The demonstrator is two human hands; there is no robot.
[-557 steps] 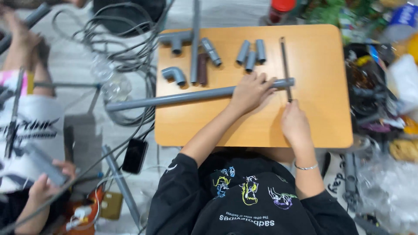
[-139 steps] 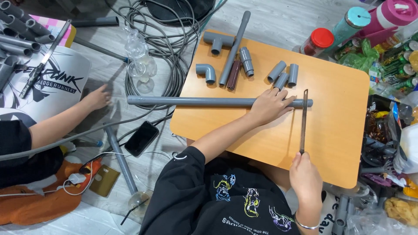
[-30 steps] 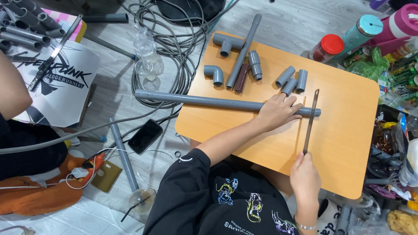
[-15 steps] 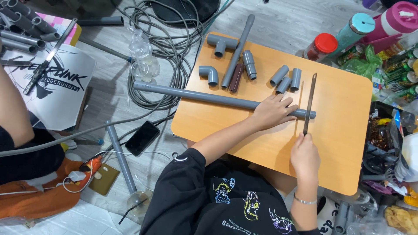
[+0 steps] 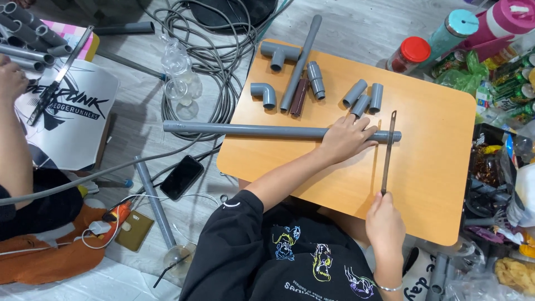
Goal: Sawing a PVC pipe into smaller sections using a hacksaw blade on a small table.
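Two hands: both busy on one long grey pipe point(image 5: 251, 131) that lies across the tabletop point(image 5: 434, 184) and overhangs its edge toward 9 o'clock.
Left hand point(image 5: 345, 139): pressed flat over the pipe near its 3 o'clock end, fingers spread and curled lightly over it, pinning it down.
Right hand point(image 5: 384, 223): closed around the lower end of a thin hacksaw blade point(image 5: 388, 150), which runs up toward 12 o'clock and crosses the pipe just beside the left fingertips.
Step in hand: by the look of it, the blade is set on the pipe for a cut close to the pipe's end.
Next move calls for: steady back-and-forth strokes with firm downward pressure from the left hand, so the pipe does not roll.
Pipe relative to hands: under the left palm; at 12 o'clock from the right hand, well apart from it.
Nearby: short grey fittings point(image 5: 363, 97) at 12 o'clock of the left hand.
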